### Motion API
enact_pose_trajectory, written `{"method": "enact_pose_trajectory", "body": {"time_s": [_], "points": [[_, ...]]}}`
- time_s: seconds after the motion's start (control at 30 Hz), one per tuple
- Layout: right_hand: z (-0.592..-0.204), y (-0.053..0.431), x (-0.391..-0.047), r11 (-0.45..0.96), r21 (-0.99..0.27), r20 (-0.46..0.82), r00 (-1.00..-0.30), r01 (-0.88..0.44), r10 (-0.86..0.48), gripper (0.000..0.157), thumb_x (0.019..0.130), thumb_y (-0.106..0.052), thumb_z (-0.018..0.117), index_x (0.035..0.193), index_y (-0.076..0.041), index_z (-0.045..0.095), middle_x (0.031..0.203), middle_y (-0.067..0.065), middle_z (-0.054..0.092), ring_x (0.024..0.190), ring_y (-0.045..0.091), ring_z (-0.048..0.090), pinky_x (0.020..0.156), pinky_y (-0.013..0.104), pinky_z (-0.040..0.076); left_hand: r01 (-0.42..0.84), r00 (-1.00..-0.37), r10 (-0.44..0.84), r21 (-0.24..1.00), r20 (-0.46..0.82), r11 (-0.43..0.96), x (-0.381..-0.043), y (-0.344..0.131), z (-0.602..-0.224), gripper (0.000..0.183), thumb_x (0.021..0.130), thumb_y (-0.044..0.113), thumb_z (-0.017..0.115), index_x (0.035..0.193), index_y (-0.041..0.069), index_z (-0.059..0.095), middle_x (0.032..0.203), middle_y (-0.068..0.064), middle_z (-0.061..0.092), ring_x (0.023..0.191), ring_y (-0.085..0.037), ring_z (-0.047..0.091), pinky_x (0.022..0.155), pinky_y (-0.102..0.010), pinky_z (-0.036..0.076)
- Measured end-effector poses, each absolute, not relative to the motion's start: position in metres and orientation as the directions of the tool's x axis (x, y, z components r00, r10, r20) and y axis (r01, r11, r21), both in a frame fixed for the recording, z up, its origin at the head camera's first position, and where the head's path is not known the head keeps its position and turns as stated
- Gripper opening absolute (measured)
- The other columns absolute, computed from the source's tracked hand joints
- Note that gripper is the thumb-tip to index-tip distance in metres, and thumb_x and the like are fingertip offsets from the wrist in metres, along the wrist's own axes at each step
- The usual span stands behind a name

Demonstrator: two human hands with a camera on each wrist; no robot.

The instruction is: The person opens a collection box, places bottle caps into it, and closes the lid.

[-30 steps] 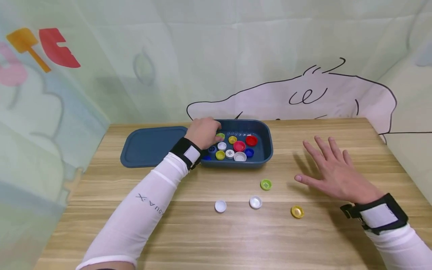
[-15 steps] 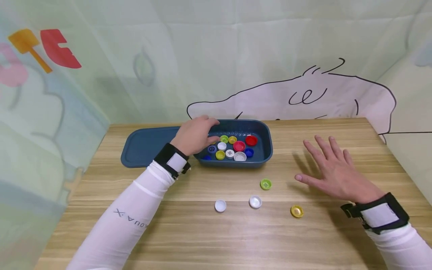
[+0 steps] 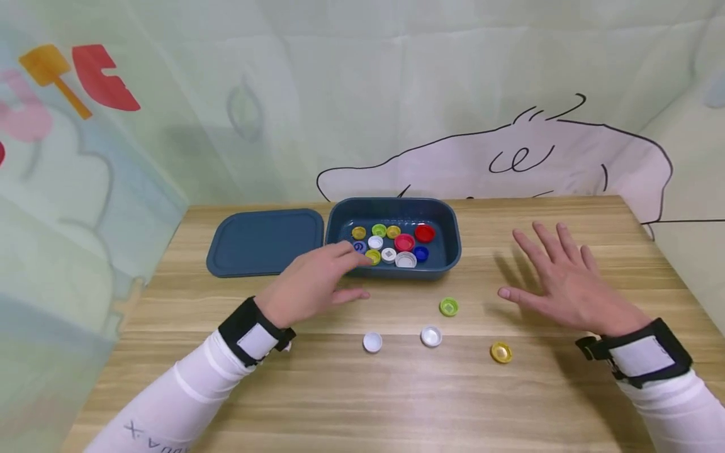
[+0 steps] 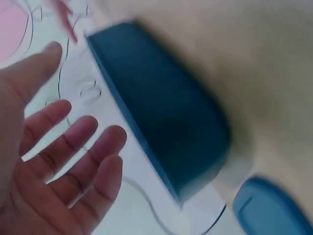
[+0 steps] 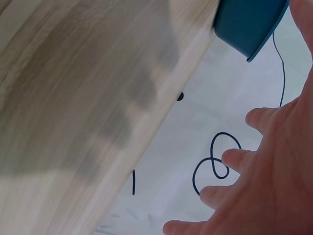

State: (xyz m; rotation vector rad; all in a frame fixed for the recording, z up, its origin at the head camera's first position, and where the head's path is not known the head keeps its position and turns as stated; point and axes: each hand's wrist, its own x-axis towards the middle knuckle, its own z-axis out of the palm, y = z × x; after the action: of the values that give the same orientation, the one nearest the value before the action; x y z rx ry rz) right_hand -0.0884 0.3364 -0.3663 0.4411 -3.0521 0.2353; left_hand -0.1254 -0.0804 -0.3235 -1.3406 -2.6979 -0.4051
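Observation:
Over the front left edge of the blue box (image 3: 447, 267) hovers my left hand (image 3: 311, 280), its fingers loosely bent and holding nothing; the left wrist view shows the bare palm (image 4: 54, 191) beside the box wall. Inside the box lie several bottle caps, among them a red cap (image 3: 425, 233), a pink-red cap (image 3: 404, 243) and a dark blue cap (image 3: 421, 253). My right hand (image 3: 572, 289) is spread above the table on the right, touching no cap. Nearest to it are a green cap (image 3: 449, 307) and a yellow cap (image 3: 501, 352) on the table.
A flat blue lid (image 3: 266, 242) lies left of the box. Two white caps, a plain one (image 3: 372, 342) and a ridged one (image 3: 431, 336), sit in front of the box on the wooden table (image 3: 430, 402). A printed curtain (image 3: 368, 94) hangs right behind the table.
My left hand has come out of the box, moving left and toward me, leaving a green cap and a yellow cap visible inside. The right hand has stayed in place.

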Motion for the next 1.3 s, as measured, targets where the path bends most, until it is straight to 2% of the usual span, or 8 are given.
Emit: {"method": "enact_pose_trajectory", "body": {"time_s": [0.23,0.33,0.5,0.7,0.93,1.03,1.17,1.3], "points": [[-0.366,0.337,-0.089,0.949,-0.146,0.069,-0.959,-0.281,-0.273,0.095,0.075,-0.068,0.052,0.145,-0.027,0.002,0.151,0.011,-0.009,0.131,0.032,-0.022,0.094,0.073,-0.005,0.820,-0.532,0.844,0.288,0.064,0.495,-0.100,-0.070,-0.352,0.059,0.077,0.058,0.058,0.123,0.021,0.052,0.103,0.007,0.052,0.086,-0.003,0.044,0.074,-0.025,0.047],[-0.367,0.338,-0.089,0.948,-0.146,0.070,-0.959,-0.283,-0.276,0.096,0.074,-0.068,0.052,0.144,-0.028,0.001,0.151,0.008,-0.011,0.131,0.032,-0.022,0.094,0.073,-0.005,0.832,-0.500,0.866,0.290,0.022,0.473,-0.095,-0.066,-0.362,0.059,0.075,0.055,0.063,0.121,0.019,0.054,0.104,0.006,0.053,0.088,-0.003,0.045,0.078,-0.026,0.046],[-0.367,0.337,-0.089,0.948,-0.146,0.070,-0.958,-0.284,-0.277,0.096,0.074,-0.069,0.052,0.144,-0.029,0.000,0.151,0.007,-0.012,0.131,0.032,-0.023,0.095,0.072,-0.006,0.846,-0.465,0.885,0.289,-0.010,0.447,-0.091,-0.062,-0.373,0.044,0.075,0.044,0.069,0.112,0.021,0.061,0.093,0.009,0.052,0.081,-0.003,0.045,0.074,-0.023,0.045],[-0.367,0.336,-0.089,0.948,-0.147,0.067,-0.959,-0.284,-0.277,0.096,0.074,-0.069,0.052,0.145,-0.027,0.002,0.151,0.008,-0.011,0.131,0.032,-0.022,0.095,0.072,-0.005,0.832,-0.470,0.881,0.305,-0.056,0.463,-0.091,-0.062,-0.374,0.024,0.080,0.037,0.066,0.101,0.025,0.063,0.088,0.011,0.054,0.077,-0.003,0.047,0.073,-0.024,0.047],[-0.367,0.335,-0.088,0.947,-0.153,0.064,-0.959,-0.281,-0.275,0.096,0.074,-0.069,0.052,0.145,-0.027,0.002,0.151,0.009,-0.011,0.131,0.032,-0.022,0.095,0.072,-0.006,0.843,-0.475,0.880,0.291,0.006,0.453,-0.102,-0.065,-0.346,0.025,0.080,0.031,0.066,0.101,0.018,0.063,0.089,0.007,0.055,0.079,-0.006,0.047,0.072,-0.024,0.046],[-0.367,0.335,-0.088,0.947,-0.154,0.064,-0.959,-0.282,-0.275,0.096,0.074,-0.069,0.052,0.144,-0.028,0.000,0.151,0.009,-0.011,0.131,0.032,-0.023,0.095,0.072,-0.006,0.851,-0.487,0.871,0.253,0.056,0.460,-0.112,-0.067,-0.325,0.026,0.079,0.031,0.068,0.102,0.019,0.062,0.090,0.008,0.053,0.079,-0.005,0.046,0.072,-0.023,0.046],[-0.368,0.335,-0.088,0.946,-0.152,0.068,-0.958,-0.285,-0.278,0.096,0.074,-0.069,0.052,0.144,-0.029,0.000,0.151,0.009,-0.011,0.131,0.032,-0.022,0.095,0.072,-0.006,0.845,-0.520,0.849,0.196,0.089,0.497,-0.127,-0.069,-0.291,0.028,0.081,0.036,0.065,0.104,0.022,0.061,0.092,0.011,0.051,0.080,-0.003,0.045,0.068,-0.021,0.045],[-0.368,0.335,-0.088,0.946,-0.152,0.072,-0.958,-0.287,-0.279,0.096,0.074,-0.069,0.052,0.144,-0.028,0.000,0.151,0.010,-0.011,0.131,0.032,-0.022,0.095,0.072,-0.006,0.815,-0.568,0.820,0.181,0.070,0.550,-0.147,-0.063,-0.263,0.033,0.082,0.040,0.062,0.110,0.022,0.060,0.097,0.011,0.051,0.084,-0.003,0.045,0.071,-0.020,0.045]]}}
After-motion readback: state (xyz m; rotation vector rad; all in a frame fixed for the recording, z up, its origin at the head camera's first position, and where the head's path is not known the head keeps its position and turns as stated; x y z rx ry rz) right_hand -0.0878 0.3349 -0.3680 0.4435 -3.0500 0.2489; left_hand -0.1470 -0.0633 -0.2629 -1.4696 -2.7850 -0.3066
